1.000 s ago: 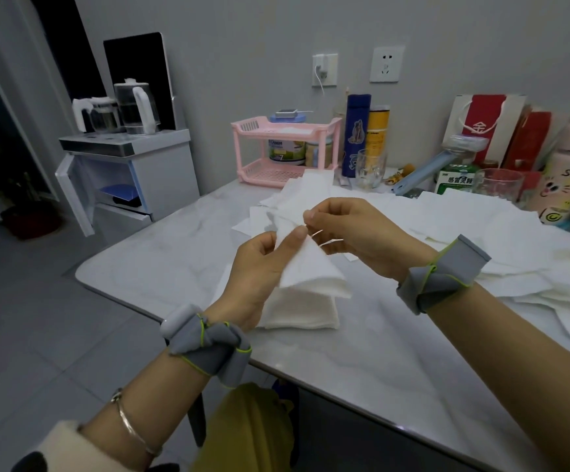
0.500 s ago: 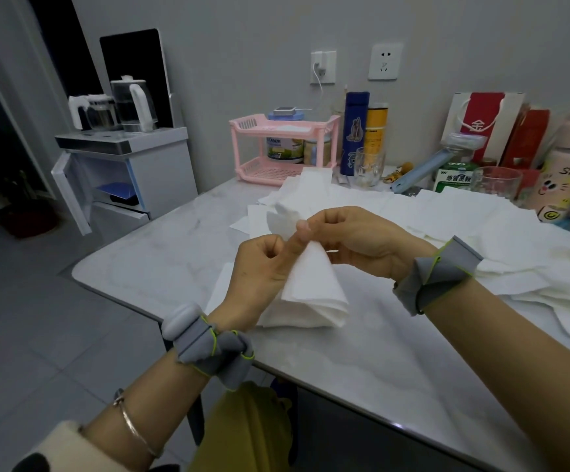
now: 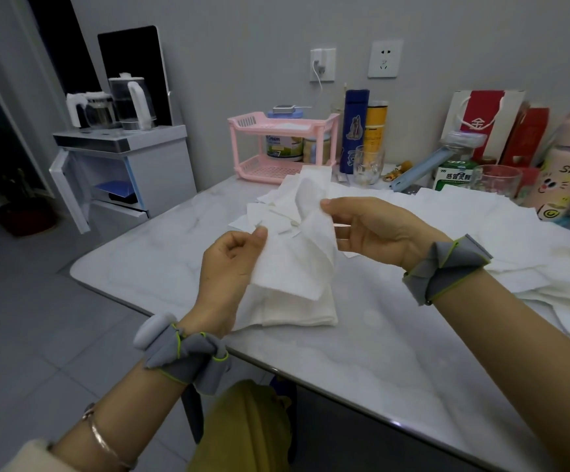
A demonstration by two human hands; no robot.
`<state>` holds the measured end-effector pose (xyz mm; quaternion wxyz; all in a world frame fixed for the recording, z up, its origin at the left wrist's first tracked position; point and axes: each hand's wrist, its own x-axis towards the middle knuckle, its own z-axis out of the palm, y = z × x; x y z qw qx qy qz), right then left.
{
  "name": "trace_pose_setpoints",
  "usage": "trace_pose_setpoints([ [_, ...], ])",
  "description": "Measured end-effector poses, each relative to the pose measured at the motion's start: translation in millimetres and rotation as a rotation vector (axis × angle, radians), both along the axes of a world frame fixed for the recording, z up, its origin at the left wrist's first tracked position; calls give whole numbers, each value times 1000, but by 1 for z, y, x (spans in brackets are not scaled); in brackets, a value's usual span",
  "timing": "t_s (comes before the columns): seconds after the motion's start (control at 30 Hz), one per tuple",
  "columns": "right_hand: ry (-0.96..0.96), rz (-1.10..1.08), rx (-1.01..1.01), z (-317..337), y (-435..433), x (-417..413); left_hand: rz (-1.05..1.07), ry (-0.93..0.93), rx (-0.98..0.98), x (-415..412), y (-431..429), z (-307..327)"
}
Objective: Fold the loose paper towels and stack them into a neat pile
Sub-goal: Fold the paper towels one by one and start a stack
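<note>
**Both hands hold one paper towel above the folded pile**

At far left a white cabinet carries two kettles, off the table. The left hand, fingers curled in, pinches the left edge of a paper towel between thumb and forefinger. The towel hangs crumpled between the two hands, raised off the marble table. Directly under it a folded pile of white towels lies on the table near the front edge. Behind, a pink rack stands by the wall. The right hand pinches the towel's upper right edge, thumb on top, its other fingers only loosely bent. Further right, loose paper towels lie spread flat, overlapping, across the table.
</note>
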<state>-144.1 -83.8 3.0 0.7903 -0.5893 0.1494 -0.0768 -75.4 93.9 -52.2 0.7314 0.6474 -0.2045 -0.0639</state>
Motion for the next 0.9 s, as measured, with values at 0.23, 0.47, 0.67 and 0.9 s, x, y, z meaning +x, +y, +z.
trace_pose_setpoints([
  [0.23,33,-86,-292,3,-20,-7,-11,-35,158,8,2,-2],
  [0.47,195,-54,-526,5,-42,-16,-54,-192,366,5,-5,-8],
  [0.67,297,-32,-550,-8,-48,-12,-60,-229,476,5,-5,-14],
  [0.9,395,-3,-657,-23,-50,-7,-5,-405,674,7,-5,-23],
])
